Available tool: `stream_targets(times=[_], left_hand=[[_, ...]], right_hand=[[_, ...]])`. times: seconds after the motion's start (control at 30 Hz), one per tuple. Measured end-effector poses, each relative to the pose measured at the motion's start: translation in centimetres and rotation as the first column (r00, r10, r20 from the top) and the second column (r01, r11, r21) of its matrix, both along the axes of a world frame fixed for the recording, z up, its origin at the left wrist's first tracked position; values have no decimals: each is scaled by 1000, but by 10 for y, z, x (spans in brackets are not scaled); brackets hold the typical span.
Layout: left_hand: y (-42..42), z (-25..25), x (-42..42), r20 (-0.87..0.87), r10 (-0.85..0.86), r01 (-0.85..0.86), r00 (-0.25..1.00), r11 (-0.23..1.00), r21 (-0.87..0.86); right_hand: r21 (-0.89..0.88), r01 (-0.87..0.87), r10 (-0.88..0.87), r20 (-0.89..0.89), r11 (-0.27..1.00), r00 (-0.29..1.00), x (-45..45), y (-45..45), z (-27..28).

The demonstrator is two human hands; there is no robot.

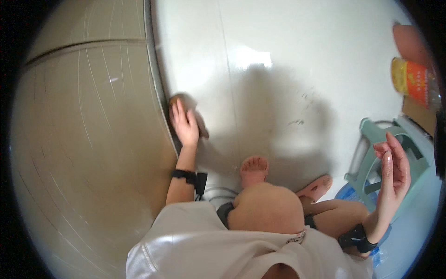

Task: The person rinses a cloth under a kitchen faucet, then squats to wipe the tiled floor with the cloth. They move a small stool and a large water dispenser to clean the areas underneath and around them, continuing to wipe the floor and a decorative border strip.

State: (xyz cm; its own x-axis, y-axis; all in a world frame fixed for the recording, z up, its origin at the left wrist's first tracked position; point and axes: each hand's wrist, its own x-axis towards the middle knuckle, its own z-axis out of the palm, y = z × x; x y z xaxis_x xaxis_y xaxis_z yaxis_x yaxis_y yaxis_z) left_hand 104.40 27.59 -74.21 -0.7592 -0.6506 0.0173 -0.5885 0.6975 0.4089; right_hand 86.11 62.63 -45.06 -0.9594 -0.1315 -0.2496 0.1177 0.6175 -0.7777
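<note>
My left hand (184, 126) lies over a brown, rounded object (179, 98) on the pale floor, close against the base of the beige panel. The palm and fingers cover much of that object, and its kind cannot be told. On the right, my right hand (394, 164) is raised above a light green plastic stool (369, 139), palm partly turned up, fingers loosely bent and apart, with nothing in it.
A scratched beige panel (104, 122) fills the left side. At the far right stand a plastic container with an orange and yellow label (414, 82), a reddish object (409, 42) and a cardboard-brown surface (420, 113). Blue plastic (348, 193) shows by the stool. My pink slippers (253, 179) rest on the floor.
</note>
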Motion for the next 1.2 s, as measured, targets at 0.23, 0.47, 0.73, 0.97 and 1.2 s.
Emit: stream_targets(times=[0.23, 0.47, 0.73, 0.97, 1.2], left_hand=[[4, 16, 7, 136, 146, -134, 980, 986, -98], [152, -8, -32, -124, -211, 240, 970, 916, 322], [103, 44, -74, -421, -422, 502, 803, 860, 95], [3, 4, -91, -81, 135, -153, 988, 944, -292], [189, 2, -66, -365, -721, 794, 589, 601, 94]], right_hand=[[-60, -87, 88, 20, 994, 996, 14, 24, 2], [-144, -286, 270, -122, 947, 955, 16, 23, 10], [-111, -259, 239, -170, 959, 956, 14, 36, 16], [-92, -187, 177, -111, 978, 978, 7, 29, 5], [-100, -171, 163, -81, 980, 983, -1, 10, -13]])
